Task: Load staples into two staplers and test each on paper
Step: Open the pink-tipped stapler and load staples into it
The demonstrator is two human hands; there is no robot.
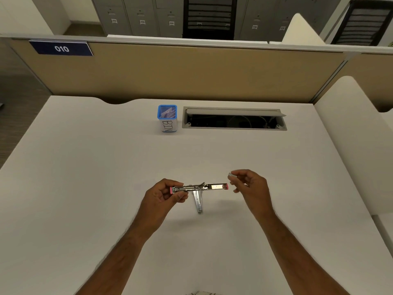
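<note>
A pink stapler (212, 186) is swung fully open and held flat above the white desk (85, 167), its metal staple channel hanging down toward me. My left hand (163, 194) grips the stapler's left end between thumb and fingers. My right hand (248, 184) hovers just past the stapler's right end and pinches a small silver strip of staples (230, 174) between thumb and forefinger. No paper or second stapler shows on the desk.
A blue mesh cup labelled BIN (167, 118) stands at the back of the desk with paper scraps inside. To its right an open cable hatch (234, 119) is sunk into the desk. A tan partition (191, 71) closes off the back.
</note>
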